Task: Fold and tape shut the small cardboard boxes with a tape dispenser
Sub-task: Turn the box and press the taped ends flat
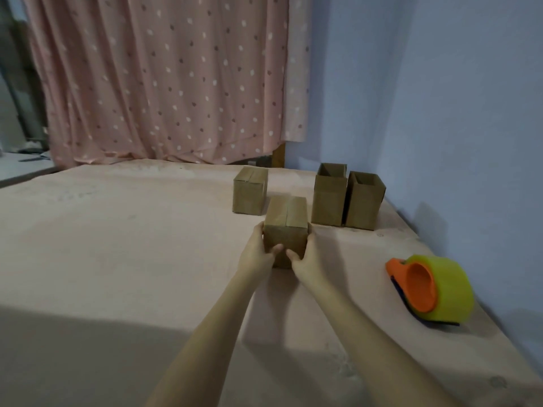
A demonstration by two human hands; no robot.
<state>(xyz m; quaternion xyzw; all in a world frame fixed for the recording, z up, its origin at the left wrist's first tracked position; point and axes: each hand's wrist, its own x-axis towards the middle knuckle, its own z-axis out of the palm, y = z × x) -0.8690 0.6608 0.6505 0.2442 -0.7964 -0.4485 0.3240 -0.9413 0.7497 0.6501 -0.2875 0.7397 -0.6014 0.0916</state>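
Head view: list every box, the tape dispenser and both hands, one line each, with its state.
Held cardboard box: top flaps folded shut, gripped from both sides.
Far closed box: flaps shut, standing alone.
Open box, middle: top open, upright.
Open box, right: top open, upright, beside the middle one.
Tape dispenser: lying on the table, untouched.
Left hand: grips the held box.
Right hand: grips the held box.

Brown boxes [285, 227], orange-and-yellow tape dispenser [430, 290], pink dotted curtain [164, 77].
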